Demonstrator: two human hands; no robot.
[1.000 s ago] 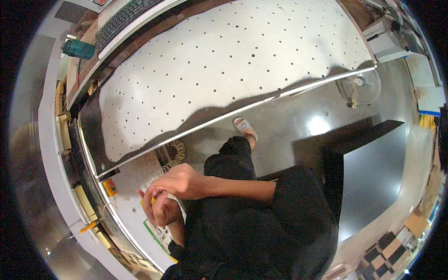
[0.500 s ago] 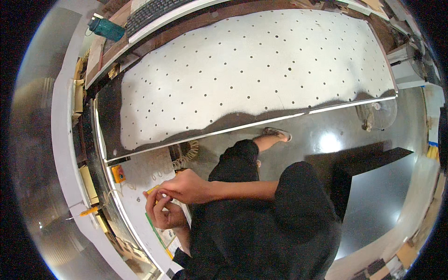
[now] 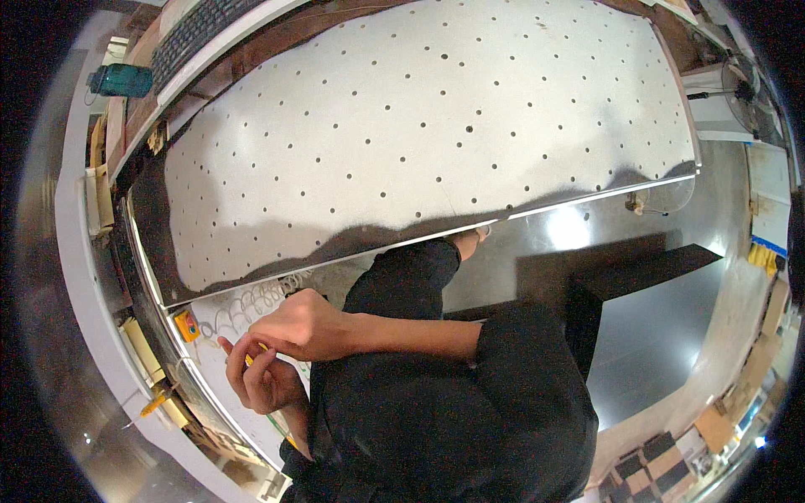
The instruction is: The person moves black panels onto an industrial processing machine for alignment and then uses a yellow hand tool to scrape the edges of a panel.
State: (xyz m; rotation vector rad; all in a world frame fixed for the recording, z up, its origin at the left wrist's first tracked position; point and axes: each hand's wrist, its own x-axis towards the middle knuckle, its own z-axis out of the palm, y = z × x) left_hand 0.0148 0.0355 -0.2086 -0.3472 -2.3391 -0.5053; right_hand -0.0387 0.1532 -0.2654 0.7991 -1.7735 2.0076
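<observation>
Both hands pinch a small yellow piece just below the perforated white tabletop (image 3: 419, 142).
Left hand (image 3: 264, 381) and right hand (image 3: 302, 323) clasp the yellow piece (image 3: 250, 359); it looks light and rigid, best gripped by fingertips at its ends.

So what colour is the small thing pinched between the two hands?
Yellow: the small object, mostly hidden by the fingers, shows best in the head view.

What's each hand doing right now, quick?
Left hand: curled shut, pinching a small yellow object.
Right hand: closed, fingers bent over the same yellow object.

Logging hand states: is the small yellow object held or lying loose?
Held: the small yellow object sits pinched between both hands, mostly hidden.
</observation>
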